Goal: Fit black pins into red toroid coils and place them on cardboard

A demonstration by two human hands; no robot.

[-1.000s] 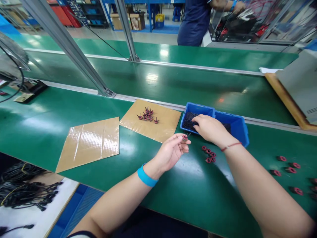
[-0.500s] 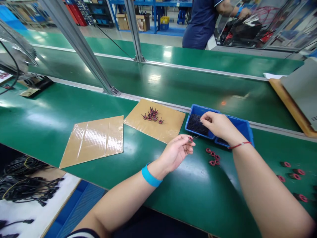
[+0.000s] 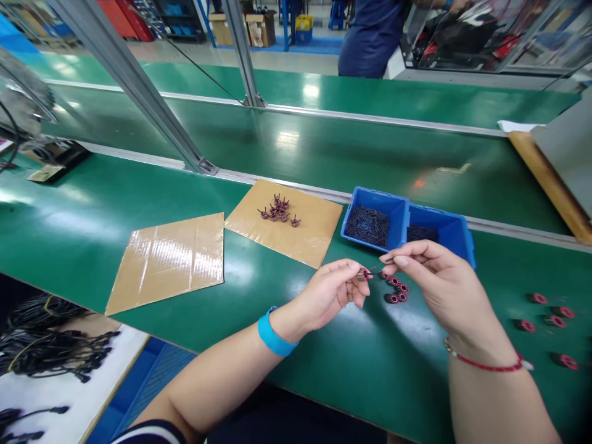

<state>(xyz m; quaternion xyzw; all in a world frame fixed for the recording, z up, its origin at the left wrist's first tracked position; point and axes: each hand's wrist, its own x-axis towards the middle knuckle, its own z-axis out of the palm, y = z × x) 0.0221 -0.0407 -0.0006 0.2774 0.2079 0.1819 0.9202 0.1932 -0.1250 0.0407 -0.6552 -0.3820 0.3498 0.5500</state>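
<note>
My left hand (image 3: 329, 291) pinches a small red-and-black toroidal coil (image 3: 364, 274) between thumb and fingers, its thin leads pointing right. Close beside it, my right hand (image 3: 432, 280) has thumb and forefinger closed on a short black sleeve (image 3: 387, 259), held by the coil's lead tips. Whether the sleeve touches a lead I cannot tell. Just beyond my hands, a blue bin (image 3: 398, 216) contains many thin black sleeves (image 3: 369, 226). A second blue bin (image 3: 456, 231) with more black pieces adjoins it. Several ring coils (image 3: 394, 281) lie on the green table under my right fingertips.
Coils with black-tipped leads (image 3: 279, 209) stand on a cardboard sheet (image 3: 305, 243). Another taped cardboard sheet (image 3: 169, 262) lies to its left. Larger red coils (image 3: 555, 320) sit at right. A metal post (image 3: 139, 92) rises at left; a person (image 3: 372, 37) stands across the bench.
My right hand has come out of the sleeve bin, back toward me, and now holds a black sleeve by the coil. My left hand has shifted slightly downward with the coil. The view has moved slightly.
</note>
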